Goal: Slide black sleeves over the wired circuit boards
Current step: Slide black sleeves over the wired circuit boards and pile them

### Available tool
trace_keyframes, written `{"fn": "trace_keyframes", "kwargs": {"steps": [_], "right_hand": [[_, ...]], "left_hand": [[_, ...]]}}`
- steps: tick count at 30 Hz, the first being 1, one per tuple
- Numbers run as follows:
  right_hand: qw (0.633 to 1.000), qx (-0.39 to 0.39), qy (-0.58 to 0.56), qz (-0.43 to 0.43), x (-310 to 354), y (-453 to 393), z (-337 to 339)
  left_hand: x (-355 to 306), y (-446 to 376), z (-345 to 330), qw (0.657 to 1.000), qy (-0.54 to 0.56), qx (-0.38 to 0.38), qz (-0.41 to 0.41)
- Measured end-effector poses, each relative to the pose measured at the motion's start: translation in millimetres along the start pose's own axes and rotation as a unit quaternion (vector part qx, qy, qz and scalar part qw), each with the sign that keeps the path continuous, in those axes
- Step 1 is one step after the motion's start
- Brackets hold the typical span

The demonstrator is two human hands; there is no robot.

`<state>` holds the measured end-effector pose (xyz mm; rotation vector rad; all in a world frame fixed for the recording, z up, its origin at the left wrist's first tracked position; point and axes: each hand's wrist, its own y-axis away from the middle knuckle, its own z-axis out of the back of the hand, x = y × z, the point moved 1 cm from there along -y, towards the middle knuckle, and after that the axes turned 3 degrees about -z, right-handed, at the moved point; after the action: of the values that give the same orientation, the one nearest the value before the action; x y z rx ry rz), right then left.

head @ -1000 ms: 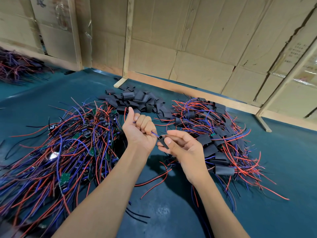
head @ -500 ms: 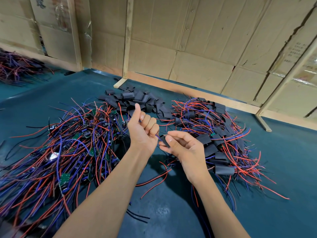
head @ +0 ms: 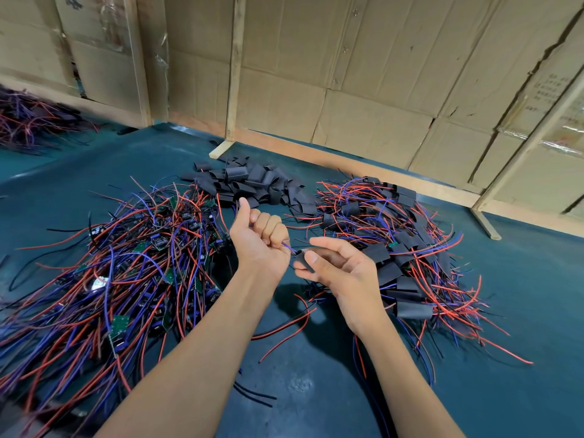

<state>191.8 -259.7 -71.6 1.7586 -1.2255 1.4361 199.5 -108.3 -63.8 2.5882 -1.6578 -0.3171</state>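
black sleeve pinched in right hand, left hand gripping wires

Unsleeved boards left, sleeved pile right, loose sleeves behind, seemingly between them

Two hands, three wire heaps, one sleeve pile

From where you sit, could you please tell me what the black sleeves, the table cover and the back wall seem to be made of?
Black sleeves: matte, thin and flattened, creasing like soft plastic tubing, probably heat-shrink.
Table cover: dark green sheet with dull glare patches, likely rubber or vinyl matting.
Back wall: brown corrugated cardboard, showing folds, tears and tape, braced by pale bare wood battens.
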Motion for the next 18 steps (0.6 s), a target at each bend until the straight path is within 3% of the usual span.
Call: {"fn": "trace_keyframes", "kwargs": {"steps": [12, 18], "right_hand": [[0.999, -0.043, 0.016, 0.004, -2.7, -2.7, 0.0], [0.991, -0.128, 0.036, 0.001, -1.9, -8.2, 16.5]], "left_hand": [[14.7, 9.6, -8.6, 0.98, -0.182, 0.073, -0.025], [35.2, 20.5, -11.7, 0.899, -0.421, 0.119, -0.027]]}}
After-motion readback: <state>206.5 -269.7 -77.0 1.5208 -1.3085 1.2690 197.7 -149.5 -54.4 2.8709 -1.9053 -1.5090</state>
